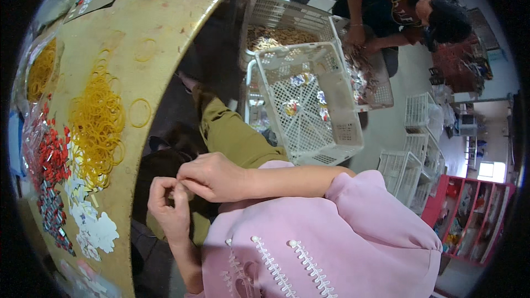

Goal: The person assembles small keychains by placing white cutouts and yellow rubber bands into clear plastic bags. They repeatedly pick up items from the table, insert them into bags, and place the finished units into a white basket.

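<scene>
My left hand [165,204] and my right hand [207,176] meet over my lap, fingertips pinched together on something small that the fingers hide. Both wrists come out of pink sleeves with white trim. A pile of yellow rubber bands [96,124] lies on the worn tan table [165,16] to my left. Beside it are small red pieces [49,157] and white flower-shaped cutouts [96,232].
White plastic crates [309,105] with small bright pieces stand on the floor ahead of my knees. A person in a red shirt [386,0] sits beyond them, hands in a crate. More empty crates [414,165] and a red shelf [469,215] stand at the right.
</scene>
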`<control>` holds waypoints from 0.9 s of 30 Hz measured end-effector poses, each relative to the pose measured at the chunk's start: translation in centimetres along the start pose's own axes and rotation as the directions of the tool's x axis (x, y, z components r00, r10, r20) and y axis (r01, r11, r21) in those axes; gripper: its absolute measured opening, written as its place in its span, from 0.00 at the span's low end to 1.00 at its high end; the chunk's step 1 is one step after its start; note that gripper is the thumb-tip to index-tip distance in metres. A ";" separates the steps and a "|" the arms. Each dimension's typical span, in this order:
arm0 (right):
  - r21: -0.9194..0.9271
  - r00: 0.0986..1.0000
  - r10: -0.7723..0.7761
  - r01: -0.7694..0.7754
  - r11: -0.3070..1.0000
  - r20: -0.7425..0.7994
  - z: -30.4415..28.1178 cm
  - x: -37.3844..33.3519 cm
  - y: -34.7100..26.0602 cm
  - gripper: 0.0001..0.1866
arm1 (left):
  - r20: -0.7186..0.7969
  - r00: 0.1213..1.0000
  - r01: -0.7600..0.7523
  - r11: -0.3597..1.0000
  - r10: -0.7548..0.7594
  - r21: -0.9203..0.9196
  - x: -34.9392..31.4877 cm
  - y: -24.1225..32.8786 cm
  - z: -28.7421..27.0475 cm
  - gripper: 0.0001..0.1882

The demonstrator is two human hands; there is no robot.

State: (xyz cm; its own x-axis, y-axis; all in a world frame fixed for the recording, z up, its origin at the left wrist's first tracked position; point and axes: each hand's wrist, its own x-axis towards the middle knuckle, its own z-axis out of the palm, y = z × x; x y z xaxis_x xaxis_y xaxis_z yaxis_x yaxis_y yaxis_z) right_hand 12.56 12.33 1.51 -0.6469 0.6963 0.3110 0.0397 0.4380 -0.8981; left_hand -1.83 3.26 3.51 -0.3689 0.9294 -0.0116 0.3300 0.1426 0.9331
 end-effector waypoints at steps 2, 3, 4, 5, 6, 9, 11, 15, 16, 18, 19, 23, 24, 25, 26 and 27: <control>0.066 0.996 0.088 -0.089 0.994 0.024 -0.2 -0.2 -0.2 0.05 | 0.027 0.998 -0.050 0.999 0.050 -0.002 0.2 0.2 0.0 0.05; 0.068 0.994 0.107 -0.108 0.992 0.014 -0.7 0.1 -0.3 0.05 | 0.052 0.998 -0.040 0.999 0.041 -0.007 0.3 0.0 -0.1 0.05; 0.103 0.988 0.147 -0.151 0.983 0.041 -0.9 0.6 -0.6 0.05 | 0.058 0.998 -0.018 1.000 0.018 -0.001 -0.3 -0.2 -0.9 0.05; 0.145 0.978 0.193 -0.202 0.969 0.073 -0.9 0.9 -0.6 0.06 | 0.058 0.998 -0.009 1.000 0.008 0.009 -0.6 0.0 -1.4 0.05; 0.183 0.965 0.239 -0.256 0.949 0.112 -1.2 1.3 -0.5 0.06 | 0.069 0.998 0.004 1.000 -0.004 0.004 -0.7 -0.9 -1.4 0.04; 0.406 0.842 0.500 -0.537 0.740 0.202 -1.7 1.2 -1.0 0.05 | 0.126 0.990 0.055 0.998 -0.056 0.014 -0.8 -0.5 -1.2 0.03; 0.513 0.823 0.519 -0.557 0.653 0.232 -1.4 0.9 0.2 0.06 | 0.144 0.986 0.092 0.993 -0.080 -0.077 -0.6 0.1 -1.3 0.03; 0.545 0.812 0.536 -0.565 0.620 0.232 -1.0 0.8 1.7 0.06 | 0.186 0.962 0.226 0.965 -0.200 -0.133 -1.1 -1.3 -1.7 0.05; 0.561 0.778 0.569 -0.605 0.565 0.266 -1.0 0.9 2.0 0.06 | 0.211 0.945 0.292 0.936 -0.250 -0.198 -1.3 -1.7 -1.8 0.06; 0.587 0.705 0.630 -0.673 0.449 0.327 -1.0 1.2 2.4 0.05 | 0.215 0.927 0.368 0.858 -0.307 -0.358 -1.6 -2.4 -1.7 0.07; 0.595 0.689 0.645 -0.683 0.425 0.330 -1.0 1.3 2.6 0.05 | 0.195 0.928 0.373 0.809 -0.318 -0.455 -1.6 -3.1 -1.2 0.06; 0.692 0.614 0.728 -0.667 0.275 0.303 -0.7 1.7 2.4 0.06 | 0.157 0.935 0.324 0.589 -0.317 -0.740 -1.8 -3.1 1.5 0.08; 0.696 0.619 0.728 -0.661 0.280 0.295 -0.8 1.6 2.7 0.05 | 0.154 0.938 0.308 0.547 -0.310 -0.778 -1.7 -2.6 2.2 0.09; 0.698 0.622 0.726 -0.658 0.282 0.293 -0.9 1.5 3.1 0.05 | 0.119 0.948 0.290 0.653 -0.294 -0.700 -1.9 -2.9 2.9 0.12; 0.700 0.625 0.725 -0.655 0.284 0.290 -0.9 1.4 3.3 0.05 | 0.143 0.943 0.311 0.638 -0.301 -0.705 -2.0 -3.6 3.0 0.11; 0.713 0.617 0.738 -0.645 0.276 0.272 -0.8 1.6 3.2 0.05 | 0.168 0.937 0.331 0.622 -0.307 -0.709 -2.0 -4.5 3.1 0.10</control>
State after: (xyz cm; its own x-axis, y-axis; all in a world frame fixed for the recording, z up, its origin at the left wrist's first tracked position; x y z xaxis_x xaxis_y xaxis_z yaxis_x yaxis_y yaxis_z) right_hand 12.25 15.34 -0.60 -0.5771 0.5982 -0.5560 -0.1147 -0.7334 -0.6701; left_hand 0.11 1.79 -1.77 -0.3011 0.8838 -0.3581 -0.5334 0.1552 0.8315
